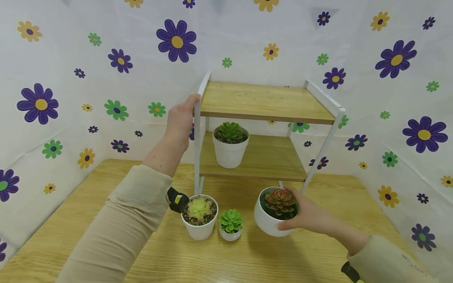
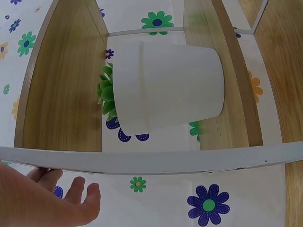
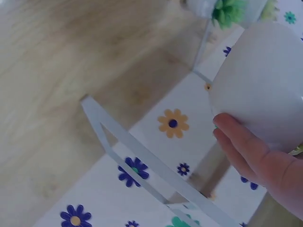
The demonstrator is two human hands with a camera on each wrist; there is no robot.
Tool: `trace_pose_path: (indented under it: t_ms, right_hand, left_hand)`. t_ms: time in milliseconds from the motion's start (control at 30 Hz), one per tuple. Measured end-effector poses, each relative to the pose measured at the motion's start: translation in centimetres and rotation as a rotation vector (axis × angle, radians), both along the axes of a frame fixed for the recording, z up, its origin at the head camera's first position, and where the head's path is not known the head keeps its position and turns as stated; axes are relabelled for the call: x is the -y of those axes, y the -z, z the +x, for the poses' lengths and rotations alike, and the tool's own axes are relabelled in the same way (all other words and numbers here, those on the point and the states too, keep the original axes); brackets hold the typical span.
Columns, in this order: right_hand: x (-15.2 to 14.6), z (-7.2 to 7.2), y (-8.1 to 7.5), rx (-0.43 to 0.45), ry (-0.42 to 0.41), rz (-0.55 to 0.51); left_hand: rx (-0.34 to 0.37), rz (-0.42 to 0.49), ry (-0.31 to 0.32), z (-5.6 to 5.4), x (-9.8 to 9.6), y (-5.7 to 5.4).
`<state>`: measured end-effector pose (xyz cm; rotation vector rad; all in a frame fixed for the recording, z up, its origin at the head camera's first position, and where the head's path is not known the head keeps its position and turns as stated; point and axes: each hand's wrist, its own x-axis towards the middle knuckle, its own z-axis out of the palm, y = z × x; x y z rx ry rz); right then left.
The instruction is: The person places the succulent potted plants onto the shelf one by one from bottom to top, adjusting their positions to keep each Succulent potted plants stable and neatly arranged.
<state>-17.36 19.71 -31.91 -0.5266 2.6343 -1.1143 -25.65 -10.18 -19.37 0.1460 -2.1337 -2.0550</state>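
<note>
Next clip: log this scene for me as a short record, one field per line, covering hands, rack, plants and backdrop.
Left hand: touching the rack at its left upright, near the top
Right hand: holding the round white pot with a reddish succulent
Lower shelf: white pot with a green succulent, toward the left end
Table: potted yellow-green succulent; smaller potted green one beside it
Backdrop: white, flower-printed
</note>
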Motion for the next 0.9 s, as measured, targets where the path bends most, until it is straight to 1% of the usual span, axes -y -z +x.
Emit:
trace_pose_path:
  t_ms: [167, 233, 333, 400, 467, 567, 667, 700, 900]
  right_hand:
    - [-0.3, -0.2, -2.7, -0.004, 0.017, -0.030]
    - [-0.3, -0.5, -3.9, 0.011, 0.046, -0.018]
    - [0.0, -1.3, -5.8, 0.004, 0.098, 0.022]
    - [0.3, -2.0, -6.9, 0.001, 0.144, 0.070]
    - [0.6, -2.7, -7.7, -0.007, 0.175, 0.086]
    - [1.2, -3.9, -8.2, -0.002, 0.202, 0.084]
    - [1.6, -4.9, -8.4, 0.000, 0.220, 0.058]
    - [1.6, -5.1, -8.4, 0.005, 0.228, 0.066]
    - [1.9, -6.7, -8.2, 0.017, 0.258, 0.067]
  left_hand:
    - [0.008, -0.007, -0.007, -0.1, 0.0, 0.1]
    - [0.008, -0.006, -0.011, -0.1, 0.1, 0.1]
    - [0.002, -0.004, -0.018, -0.1, 0.1, 0.1]
    - [0.000, -0.001, -0.019, -0.2, 0.2, 0.1]
    - [0.000, 0.002, -0.018, -0.2, 0.2, 0.2]
    - [0.003, 0.006, -0.016, -0.2, 0.2, 0.2]
    - [0.003, 0.013, -0.012, -0.1, 0.1, 0.2]
    - [0.003, 0.013, -0.013, -0.1, 0.1, 0.2]
    - [0.004, 0.014, -0.020, 0.0, -0.2, 0.0]
